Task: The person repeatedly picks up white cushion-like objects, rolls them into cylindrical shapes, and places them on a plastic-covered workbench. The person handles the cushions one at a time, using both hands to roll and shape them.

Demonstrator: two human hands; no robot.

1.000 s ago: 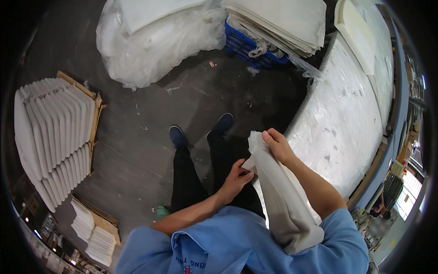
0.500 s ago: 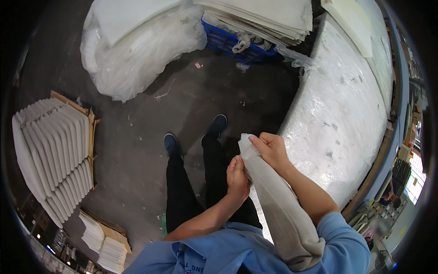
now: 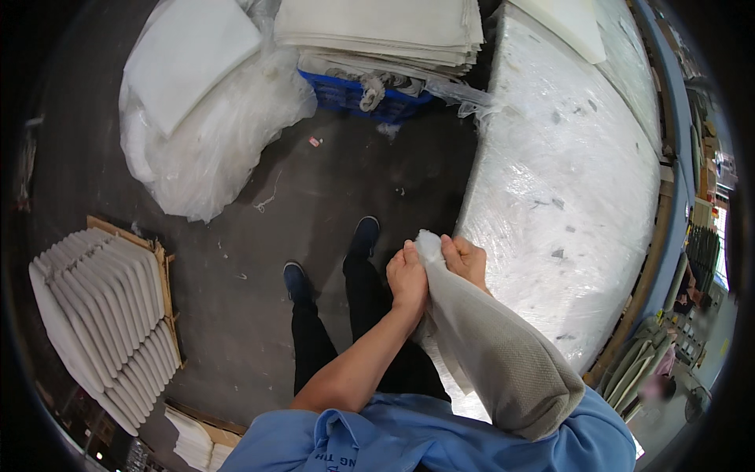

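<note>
A long grey-beige fabric cushion (image 3: 503,346) slants from my chest out to my hands, its wide squared end against my right upper arm. White filling or lining (image 3: 429,246) shows at its narrow far end. My left hand (image 3: 407,277) is closed on the left edge of that end. On the opposite edge my right hand (image 3: 465,261) grips the fabric with the thumb on top. The cushion hides most of my right forearm.
A plastic-wrapped white block (image 3: 558,197) lies along the right. Ahead, white sheets (image 3: 377,23) are stacked above a blue crate (image 3: 346,93). Plastic film (image 3: 212,165) with a white foam sheet stands far left. Grey cushions (image 3: 102,307) are stacked nearer left.
My right hand has come down beside the cushion's tip, level with my left hand. The cushion's wide end has swung up and to the right. The whole view has shifted slightly.
</note>
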